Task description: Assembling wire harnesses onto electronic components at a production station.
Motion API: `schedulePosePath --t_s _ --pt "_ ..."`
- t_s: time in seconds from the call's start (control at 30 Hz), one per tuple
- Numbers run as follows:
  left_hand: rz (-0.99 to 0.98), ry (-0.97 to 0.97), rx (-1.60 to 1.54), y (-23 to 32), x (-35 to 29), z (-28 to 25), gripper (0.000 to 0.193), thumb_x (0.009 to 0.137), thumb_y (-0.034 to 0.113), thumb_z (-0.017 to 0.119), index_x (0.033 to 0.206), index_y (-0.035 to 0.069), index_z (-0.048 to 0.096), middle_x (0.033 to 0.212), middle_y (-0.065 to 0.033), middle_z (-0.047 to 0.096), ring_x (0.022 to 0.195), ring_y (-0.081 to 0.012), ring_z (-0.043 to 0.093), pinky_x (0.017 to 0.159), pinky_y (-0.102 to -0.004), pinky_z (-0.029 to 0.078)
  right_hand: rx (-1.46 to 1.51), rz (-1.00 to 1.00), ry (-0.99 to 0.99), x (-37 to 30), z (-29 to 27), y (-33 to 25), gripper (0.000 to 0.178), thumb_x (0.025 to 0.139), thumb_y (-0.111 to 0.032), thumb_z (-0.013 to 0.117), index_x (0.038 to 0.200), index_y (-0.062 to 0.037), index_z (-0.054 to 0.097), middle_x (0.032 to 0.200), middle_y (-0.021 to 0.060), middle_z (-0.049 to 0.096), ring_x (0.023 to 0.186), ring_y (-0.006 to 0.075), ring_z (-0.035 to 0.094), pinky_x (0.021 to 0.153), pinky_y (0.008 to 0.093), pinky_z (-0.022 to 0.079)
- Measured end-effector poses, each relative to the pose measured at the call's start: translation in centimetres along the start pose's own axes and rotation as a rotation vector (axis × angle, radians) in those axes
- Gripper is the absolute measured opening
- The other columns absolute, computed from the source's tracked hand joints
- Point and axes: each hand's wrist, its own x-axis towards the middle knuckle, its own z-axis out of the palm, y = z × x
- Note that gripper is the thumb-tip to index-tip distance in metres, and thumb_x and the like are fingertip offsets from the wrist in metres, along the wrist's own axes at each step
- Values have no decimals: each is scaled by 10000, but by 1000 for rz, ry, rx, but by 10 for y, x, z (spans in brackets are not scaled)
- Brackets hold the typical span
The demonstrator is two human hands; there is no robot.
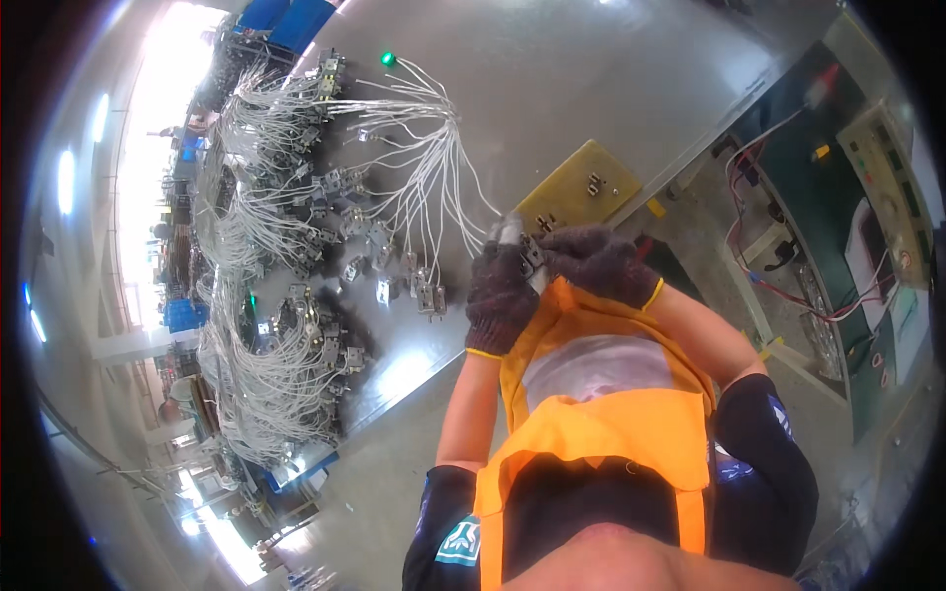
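Both my hands wear dark knit gloves with yellow cuffs and meet at the table's near edge, in front of my orange apron. Fingers of my left hand close round a small metal part. My right hand grips the same part from the other side; its exact shape is half hidden by the gloves. White wires run from beside my left fingertips into a fanned bundle on the table. Just beyond my hands lies a yellow board with several small metal pins on it.
Large heaps of white wires with metal ends cover the table's left side. Loose metal blocks lie left of my hands. A green-lit tip sits at the far end. On the right stands a dark green bench with cables and an instrument panel.
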Motion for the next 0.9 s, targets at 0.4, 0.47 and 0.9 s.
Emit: schedulePosePath --t_s 0.4,0.47,0.9 --pt "-560 -25 -1020 6 1 -18 571 841 131 718 1355 4 504 1094 -106 646 993 -233 626 884 -346 492 577 573 331 -55 -63 -20 326 950 -223 591 1218 -38 593 905 41 646 602 63 548 489 193 447" --pt "-541 10 -1095 8 15 -11 539 864 99 695 1353 -16 499 1129 -81 625 1028 -188 607 909 -326 483 750 524 311 -56 -58 -21 413 940 -186 614 1301 -14 510 1033 67 639 751 109 616 635 230 527" --pt "-325 22 -761 -10 18 19 574 795 183 739 1310 50 524 1092 -192 625 946 -378 598 842 -453 472 919 461 225 -59 -41 -27 341 964 -157 608 1282 -59 530 1054 89 654 754 156 651 674 264 544"
